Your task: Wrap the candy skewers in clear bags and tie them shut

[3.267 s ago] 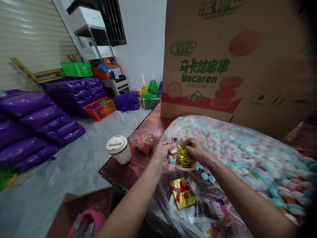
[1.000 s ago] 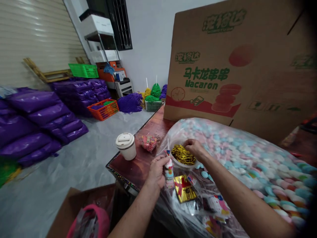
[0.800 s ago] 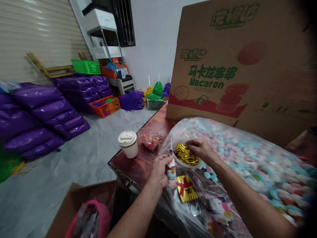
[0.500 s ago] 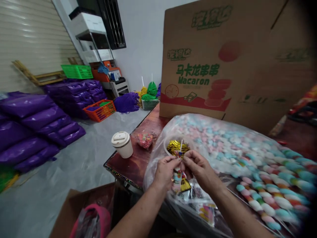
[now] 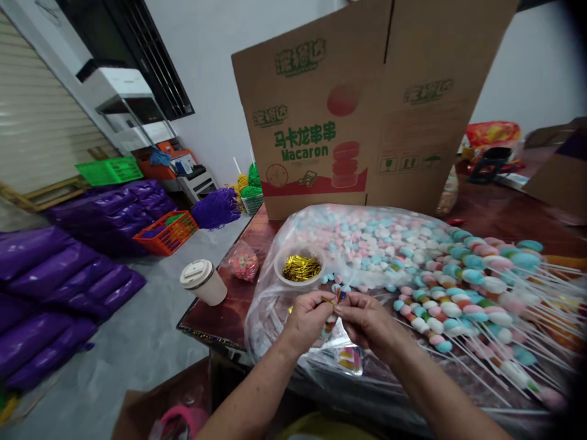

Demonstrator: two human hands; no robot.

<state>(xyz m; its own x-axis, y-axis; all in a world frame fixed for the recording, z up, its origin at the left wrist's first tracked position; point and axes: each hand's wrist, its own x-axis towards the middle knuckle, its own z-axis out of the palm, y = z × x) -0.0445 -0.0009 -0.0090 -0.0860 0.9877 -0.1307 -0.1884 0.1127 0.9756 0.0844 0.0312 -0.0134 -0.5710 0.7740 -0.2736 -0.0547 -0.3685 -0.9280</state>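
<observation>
My left hand (image 5: 303,319) and my right hand (image 5: 370,319) meet fingertip to fingertip over the table, both pinched closed. Between them is the gathered neck of a small printed wrapper (image 5: 340,295), its blue and red top poking up. A thin gold twist tie (image 5: 327,300) sticks out at my left fingertips. Below the fingers the wrapper's lower part is mostly hidden. Just beyond, a white bowl (image 5: 277,273) holds many gold twist ties (image 5: 301,267). Flat printed wrappers (image 5: 351,359) lie beneath my hands.
Marshmallow skewers (image 5: 458,305) are piled on the right, sticks pointing outward. A clear plastic sheet (image 5: 266,305) bears loose marshmallows (image 5: 367,238). Behind stands a large cardboard box (image 5: 312,171). A lidded cup (image 5: 206,284) and a bag of small candies (image 5: 244,264) are at left.
My view has swung right, showing more skewers. The white stick that rose above my fingers no longer shows, and a gold tie now shows at my left fingertips.
</observation>
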